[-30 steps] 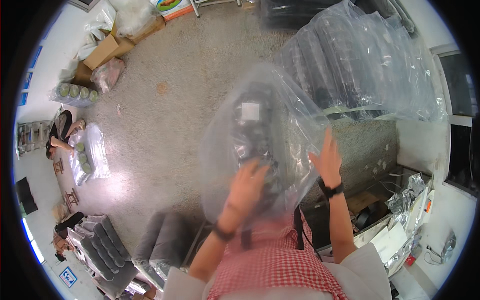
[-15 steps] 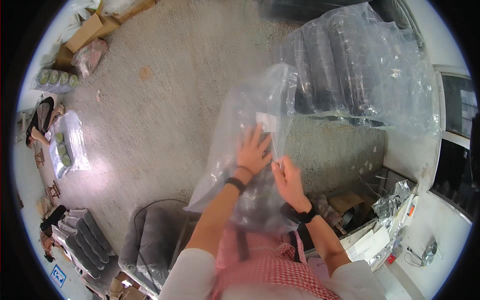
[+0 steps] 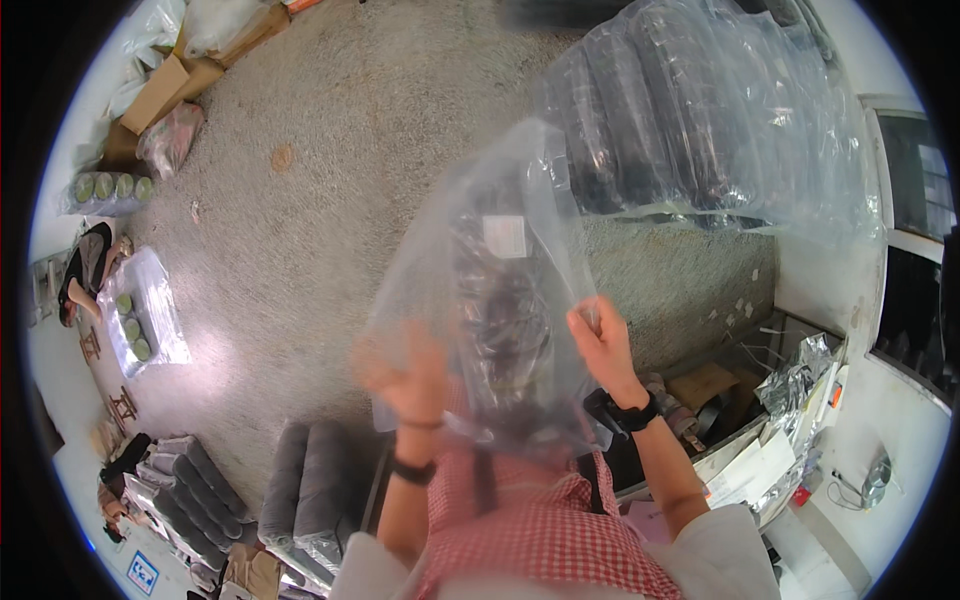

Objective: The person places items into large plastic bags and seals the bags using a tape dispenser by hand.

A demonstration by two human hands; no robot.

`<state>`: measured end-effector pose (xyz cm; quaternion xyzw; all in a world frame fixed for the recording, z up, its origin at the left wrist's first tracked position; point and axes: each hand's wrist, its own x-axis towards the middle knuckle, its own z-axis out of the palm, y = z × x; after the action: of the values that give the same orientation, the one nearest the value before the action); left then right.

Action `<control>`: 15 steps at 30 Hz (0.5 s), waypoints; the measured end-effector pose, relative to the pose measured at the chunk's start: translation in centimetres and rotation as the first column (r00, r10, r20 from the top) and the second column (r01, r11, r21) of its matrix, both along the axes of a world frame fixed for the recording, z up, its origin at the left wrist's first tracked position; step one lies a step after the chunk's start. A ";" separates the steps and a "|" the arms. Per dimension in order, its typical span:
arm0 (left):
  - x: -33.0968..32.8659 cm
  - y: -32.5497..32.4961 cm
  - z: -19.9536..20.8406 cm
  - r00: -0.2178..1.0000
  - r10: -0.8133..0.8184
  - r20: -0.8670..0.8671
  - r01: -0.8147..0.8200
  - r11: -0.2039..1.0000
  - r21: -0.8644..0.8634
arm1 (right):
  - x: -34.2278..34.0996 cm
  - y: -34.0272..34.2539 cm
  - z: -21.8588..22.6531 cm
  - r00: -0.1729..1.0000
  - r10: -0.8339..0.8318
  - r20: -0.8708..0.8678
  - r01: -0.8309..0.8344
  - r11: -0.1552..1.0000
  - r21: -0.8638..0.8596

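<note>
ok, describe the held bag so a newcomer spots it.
Find the checked apron, bottom centre. Just above, the right hand grips a clear bag with dark contents. Unlike the wrapped stack upper right, it shows a white label.

The bag (image 3: 425,255) is looking like thin, smooth, glossy plastic. On its upper part, a label (image 3: 506,237) is resembling matt paper. Around the bag, the floor (image 3: 300,220) is appearing rough and dull; below it, an apron (image 3: 560,540) is showing matt cloth; rightward, foil (image 3: 800,375) is gleaming, crinkled and metallic.
</note>
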<state>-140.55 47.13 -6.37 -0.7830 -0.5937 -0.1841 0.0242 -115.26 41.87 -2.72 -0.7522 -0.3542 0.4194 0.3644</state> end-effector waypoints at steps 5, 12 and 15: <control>-12.3 0.8 -1.6 0.924 0.352 0.149 -0.176 0.737 -0.652 | 1.7 -0.4 0.8 1.000 0.002 -0.025 -0.002 1.000 0.011; -17.1 2.3 -3.7 0.973 0.187 -0.133 -0.227 0.859 -0.460 | 8.2 -0.6 1.9 0.644 0.047 0.763 -0.155 0.985 0.070; -10.8 4.7 -1.3 0.969 0.164 -0.185 -0.233 0.859 -0.457 | 1.6 0.3 -0.2 0.671 0.377 0.639 -0.537 0.841 0.068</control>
<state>-151.34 51.81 -7.71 -0.7104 -0.6950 0.0256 -0.1082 -113.69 42.19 -2.97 -0.6789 -0.6791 0.1880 0.2064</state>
